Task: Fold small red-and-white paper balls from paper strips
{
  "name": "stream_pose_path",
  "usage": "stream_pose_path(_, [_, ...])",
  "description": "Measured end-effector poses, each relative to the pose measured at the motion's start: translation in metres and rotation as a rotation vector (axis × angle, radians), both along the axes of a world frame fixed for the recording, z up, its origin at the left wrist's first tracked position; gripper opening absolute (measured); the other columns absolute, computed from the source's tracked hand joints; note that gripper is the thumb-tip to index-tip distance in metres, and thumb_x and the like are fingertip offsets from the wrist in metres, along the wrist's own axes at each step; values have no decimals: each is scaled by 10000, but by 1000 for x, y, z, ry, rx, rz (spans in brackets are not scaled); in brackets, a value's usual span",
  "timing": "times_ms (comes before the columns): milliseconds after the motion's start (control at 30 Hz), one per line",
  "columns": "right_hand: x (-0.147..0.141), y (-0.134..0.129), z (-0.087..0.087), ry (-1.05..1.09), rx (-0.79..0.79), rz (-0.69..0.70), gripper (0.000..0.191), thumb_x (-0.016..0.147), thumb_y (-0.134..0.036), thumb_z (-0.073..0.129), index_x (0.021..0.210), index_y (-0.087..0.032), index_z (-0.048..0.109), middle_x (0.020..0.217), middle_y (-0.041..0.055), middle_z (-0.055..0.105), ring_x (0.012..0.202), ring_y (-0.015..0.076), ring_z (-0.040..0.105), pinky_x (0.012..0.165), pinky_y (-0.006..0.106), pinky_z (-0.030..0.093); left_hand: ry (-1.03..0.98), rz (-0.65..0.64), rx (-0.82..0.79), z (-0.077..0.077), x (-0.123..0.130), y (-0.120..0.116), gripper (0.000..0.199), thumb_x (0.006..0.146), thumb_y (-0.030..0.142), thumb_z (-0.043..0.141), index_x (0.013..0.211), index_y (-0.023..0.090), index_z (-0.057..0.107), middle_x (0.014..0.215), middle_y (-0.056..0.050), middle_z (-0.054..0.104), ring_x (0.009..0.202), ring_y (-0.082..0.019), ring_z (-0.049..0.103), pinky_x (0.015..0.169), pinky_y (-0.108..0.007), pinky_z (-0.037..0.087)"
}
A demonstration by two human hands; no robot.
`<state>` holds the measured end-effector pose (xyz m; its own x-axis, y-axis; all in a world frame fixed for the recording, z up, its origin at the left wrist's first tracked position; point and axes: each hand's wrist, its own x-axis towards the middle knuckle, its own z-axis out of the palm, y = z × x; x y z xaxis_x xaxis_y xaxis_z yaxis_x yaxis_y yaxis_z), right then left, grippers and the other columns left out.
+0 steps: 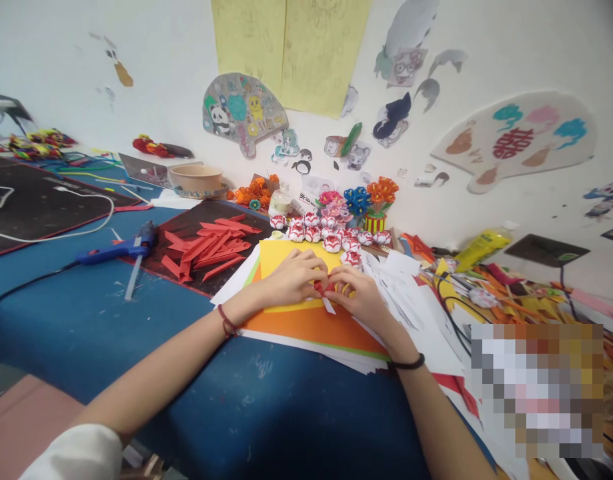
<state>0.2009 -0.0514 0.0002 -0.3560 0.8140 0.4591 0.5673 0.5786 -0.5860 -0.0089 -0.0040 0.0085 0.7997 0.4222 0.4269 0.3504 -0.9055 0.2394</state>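
The left hand (306, 275) and the right hand (355, 292) pinch, it seems, a red-white paper (329, 305), partly hidden; too strong pulling could tear it.

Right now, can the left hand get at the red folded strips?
Likely yes: the red folded strips lie uncovered to its left, with seemingly nothing upright between. But the left hand is occupied with a small red paper piece.
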Motion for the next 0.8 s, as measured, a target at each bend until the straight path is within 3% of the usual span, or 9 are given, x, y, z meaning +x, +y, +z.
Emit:
stream_pose_path(100, [0, -6, 10, -14, 69, -106, 373, 769, -491, 738, 993, -208, 642, 1004, 71, 626, 672, 144, 566, 606, 275, 461, -1, 56, 31, 3, -1, -3, 148, 873, 363, 655, 926, 225, 647, 1002, -19, 641, 968, -195, 472, 819, -330, 280])
stream_pose_path(167, [-2, -13, 16, -94, 148, -273, 387, 728, -533, 756, 876, -201, 623, 851, 41, 625, 653, 147, 545, 596, 269, 411, 1, 67, 44, 5, -1, -5, 171, 881, 384, 644, 959, 232, 643, 988, -14, 647, 965, -193, 475, 818, -331, 277])
stream_pose_path(233, [-6, -20, 19, -265, 122, -363, 371, 720, -543, 750, 704, -205, 599, 654, -1, 589, 576, 135, 518, 535, 260, 318, 13, 68, 50, 7, 0, -7, 169, 884, 372, 643, 979, 232, 639, 1003, -13, 654, 977, -195, 475, 819, -333, 273])
stream_pose_path(333, [-15, -26, 17, -515, -47, -391, 389, 744, -503, 717, 539, -206, 572, 501, -11, 542, 489, 126, 487, 497, 263, 213, 24, 75, 45, 9, 0, -10, 182, 875, 381, 652, 977, 230, 644, 1029, -19, 657, 988, -202, 476, 819, -337, 267])
stream_pose_path(433, [-21, -26, 12, -642, -112, -400, 337, 787, -390, 674, 532, -203, 557, 518, 6, 569, 495, 133, 493, 497, 273, 171, 28, 87, 33, 12, 1, -13, 182, 888, 402, 628, 940, 231, 661, 1035, -23, 657, 983, -207, 477, 821, -343, 265])
stream_pose_path(633, [-17, -22, 10, -590, -140, -481, 224, 803, -402, 649, 685, -213, 630, 637, 27, 634, 569, 158, 549, 507, 264, 193, 41, 109, 37, 12, 4, -16, 180, 947, 300, 527, 890, 228, 681, 1019, -23, 663, 960, -202, 476, 814, -354, 264])
stream_pose_path(800, [-19, -22, 10, -520, -196, -400, 233, 825, -318, 618, 623, -204, 594, 600, 10, 620, 542, 142, 537, 504, 261, 204, 19, 153, 40, 10, 6, -17, 166, 932, 311, 554, 870, 214, 674, 1001, -20, 663, 957, -202, 479, 809, -358, 271])
